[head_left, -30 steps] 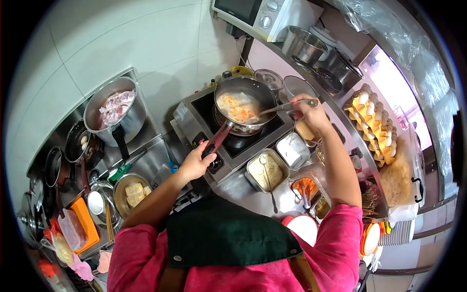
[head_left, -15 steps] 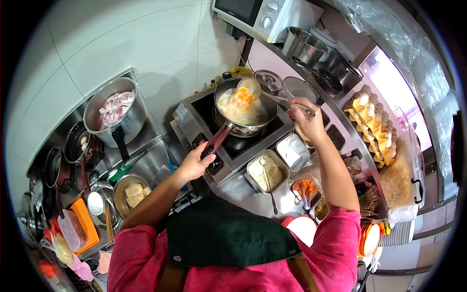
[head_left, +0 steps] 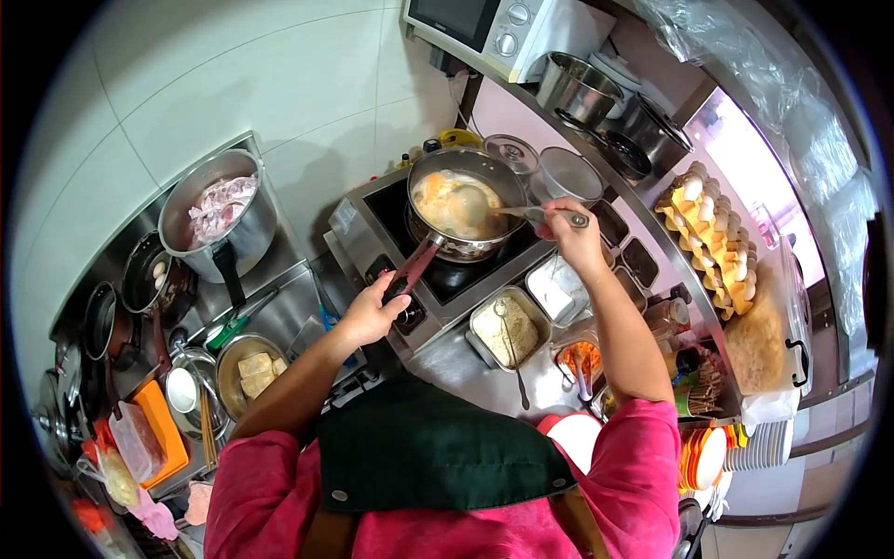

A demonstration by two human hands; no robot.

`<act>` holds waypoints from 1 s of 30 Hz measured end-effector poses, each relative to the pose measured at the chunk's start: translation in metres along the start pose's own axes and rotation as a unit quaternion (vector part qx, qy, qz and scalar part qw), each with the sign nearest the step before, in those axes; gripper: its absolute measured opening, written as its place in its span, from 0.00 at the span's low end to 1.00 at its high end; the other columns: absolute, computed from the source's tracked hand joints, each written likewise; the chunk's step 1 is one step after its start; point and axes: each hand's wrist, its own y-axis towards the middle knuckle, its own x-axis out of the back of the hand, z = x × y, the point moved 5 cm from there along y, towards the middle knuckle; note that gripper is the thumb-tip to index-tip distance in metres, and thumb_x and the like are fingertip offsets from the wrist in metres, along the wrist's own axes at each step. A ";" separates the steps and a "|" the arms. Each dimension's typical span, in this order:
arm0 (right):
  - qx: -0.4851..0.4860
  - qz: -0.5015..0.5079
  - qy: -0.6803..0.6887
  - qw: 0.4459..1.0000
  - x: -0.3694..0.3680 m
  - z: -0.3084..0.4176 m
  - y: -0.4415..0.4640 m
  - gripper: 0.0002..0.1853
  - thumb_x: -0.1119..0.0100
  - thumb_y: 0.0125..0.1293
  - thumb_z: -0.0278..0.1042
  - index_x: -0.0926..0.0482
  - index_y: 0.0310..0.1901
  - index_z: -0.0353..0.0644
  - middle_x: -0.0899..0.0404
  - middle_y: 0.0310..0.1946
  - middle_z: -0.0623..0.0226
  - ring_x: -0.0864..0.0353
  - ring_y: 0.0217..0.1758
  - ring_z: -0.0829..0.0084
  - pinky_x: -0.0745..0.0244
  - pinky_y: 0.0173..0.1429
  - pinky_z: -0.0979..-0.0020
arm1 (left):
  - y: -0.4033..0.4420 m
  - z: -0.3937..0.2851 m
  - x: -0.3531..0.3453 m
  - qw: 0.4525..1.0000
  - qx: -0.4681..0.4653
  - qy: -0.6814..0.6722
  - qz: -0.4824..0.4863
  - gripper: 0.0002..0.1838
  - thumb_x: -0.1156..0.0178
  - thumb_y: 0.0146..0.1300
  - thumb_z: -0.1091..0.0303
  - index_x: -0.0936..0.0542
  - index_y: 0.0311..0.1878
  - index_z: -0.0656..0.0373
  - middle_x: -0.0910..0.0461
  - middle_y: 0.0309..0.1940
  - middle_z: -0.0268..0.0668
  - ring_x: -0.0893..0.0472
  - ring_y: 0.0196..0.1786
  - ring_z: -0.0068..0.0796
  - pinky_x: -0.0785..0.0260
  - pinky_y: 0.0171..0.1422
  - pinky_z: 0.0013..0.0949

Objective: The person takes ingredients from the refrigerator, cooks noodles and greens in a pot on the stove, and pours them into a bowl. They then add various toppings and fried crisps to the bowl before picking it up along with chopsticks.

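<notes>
A dark-rimmed saucepan (head_left: 466, 244) stands on the black cooktop (head_left: 382, 207), holding a pale, cloudy liquid with orange bits. My left hand (head_left: 374, 312) is closed around the pan's dark red handle (head_left: 414, 265). Above the pan's right side, my right hand (head_left: 570, 232) grips the handle of a ladle (head_left: 521, 213), whose bowl lies in the liquid. Near my right forearm are a metal tub of pale crumbly food with a spoon (head_left: 504, 328) and a tub of white powder (head_left: 560, 289).
On the left are a large pot of raw meat (head_left: 222, 210), frying pans and a bowl of pale blocks (head_left: 257, 373). An egg tray (head_left: 712, 238) sits on the right shelf. A microwave (head_left: 503, 33) and pots (head_left: 577, 88) line the back shelf.
The ladle rose with orange bits in it, then went back down into the liquid. My right hand has shifted slightly left and lower. My left hand stays on the pan handle.
</notes>
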 end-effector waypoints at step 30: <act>0.047 -0.001 -0.029 0.998 0.006 -0.002 -0.004 0.06 0.47 0.60 0.29 0.26 0.34 0.35 0.24 0.25 0.68 0.21 0.29 0.77 0.26 0.32 0.79 | -0.002 -0.007 0.000 0.998 0.017 -0.048 0.026 0.26 0.46 0.60 0.66 0.39 0.61 0.54 0.32 0.22 0.29 0.36 0.16 0.16 0.42 0.18 0.23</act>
